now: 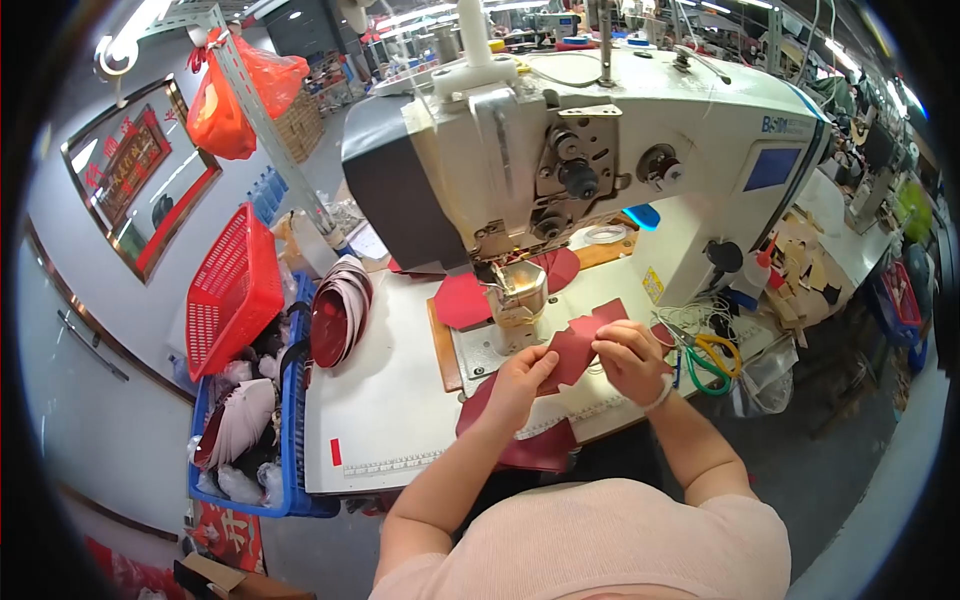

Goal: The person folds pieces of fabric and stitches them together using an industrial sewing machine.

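Note:
A dark red cut piece (574, 357) is held up between my two hands in front of the sewing machine (590, 130). My left hand (524, 380) pinches its left end between thumb and fingers. At its right end, the fingers of my right hand (628, 358) close on it. More red pieces (545, 446) lie below my left hand at the table's front edge. Another red piece (463, 302) rests beside the needle area, left of the presser part (520, 290).
A stack of curved red pieces (340, 312) stands on the white table (375, 400). Left of it are a red basket (235, 290) and a blue crate (292, 430). Scissors with green and yellow handles (712, 362) lie at the right, near tangled thread.

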Demonstrator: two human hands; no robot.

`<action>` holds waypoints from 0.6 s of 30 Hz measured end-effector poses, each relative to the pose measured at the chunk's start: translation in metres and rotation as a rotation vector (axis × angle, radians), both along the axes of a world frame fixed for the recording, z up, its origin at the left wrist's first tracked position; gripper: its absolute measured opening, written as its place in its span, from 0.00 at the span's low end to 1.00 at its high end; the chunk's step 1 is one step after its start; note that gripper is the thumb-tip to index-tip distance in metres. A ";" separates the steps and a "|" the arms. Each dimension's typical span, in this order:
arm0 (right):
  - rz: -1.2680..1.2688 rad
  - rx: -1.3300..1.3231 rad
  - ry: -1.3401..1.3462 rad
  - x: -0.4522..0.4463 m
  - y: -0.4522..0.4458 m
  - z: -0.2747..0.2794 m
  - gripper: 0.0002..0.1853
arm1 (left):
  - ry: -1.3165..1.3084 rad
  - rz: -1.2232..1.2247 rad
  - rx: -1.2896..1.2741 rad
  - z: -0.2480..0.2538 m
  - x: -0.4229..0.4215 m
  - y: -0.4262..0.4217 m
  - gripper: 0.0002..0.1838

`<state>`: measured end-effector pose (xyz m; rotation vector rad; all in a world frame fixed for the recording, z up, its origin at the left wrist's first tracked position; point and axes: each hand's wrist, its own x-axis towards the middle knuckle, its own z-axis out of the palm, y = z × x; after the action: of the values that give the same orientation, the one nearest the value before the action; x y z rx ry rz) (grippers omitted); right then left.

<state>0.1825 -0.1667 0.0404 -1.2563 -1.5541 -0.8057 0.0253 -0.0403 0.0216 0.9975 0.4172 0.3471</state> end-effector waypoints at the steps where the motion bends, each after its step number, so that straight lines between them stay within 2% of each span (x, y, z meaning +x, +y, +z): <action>1: 0.102 0.006 0.214 -0.013 0.006 -0.010 0.14 | -0.011 0.096 0.093 -0.007 -0.006 -0.003 0.09; 2: 0.213 -0.027 0.484 -0.029 0.008 -0.016 0.12 | -0.100 0.180 0.066 -0.010 -0.011 -0.007 0.06; 4: 0.771 0.014 1.252 -0.061 0.021 -0.033 0.13 | -0.284 0.341 0.019 -0.009 -0.019 -0.012 0.03; 5: 0.931 -0.031 1.428 -0.070 0.024 -0.035 0.13 | -0.329 0.415 -0.013 0.004 -0.023 -0.018 0.01; 8: 0.742 -0.302 1.395 -0.067 0.025 -0.028 0.13 | -0.164 0.534 0.379 -0.001 -0.043 -0.011 0.03; 10: 0.749 -0.477 1.377 -0.060 0.022 -0.006 0.14 | -0.100 0.539 0.588 0.004 -0.050 -0.007 0.05; 12: 0.639 -0.645 1.205 -0.056 0.024 -0.004 0.14 | -0.050 0.529 0.772 0.006 -0.053 -0.006 0.05; 15: 0.545 -0.666 1.097 -0.057 0.022 0.009 0.12 | -0.144 0.600 0.784 0.010 -0.047 -0.009 0.05; 18: 0.540 -0.659 1.119 -0.061 0.020 0.012 0.09 | -0.105 0.546 0.551 0.001 -0.050 -0.006 0.05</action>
<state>0.1220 -0.1463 0.0525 -1.2605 -1.0792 0.7442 -0.0247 -0.0464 0.0226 1.3850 0.5086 1.0435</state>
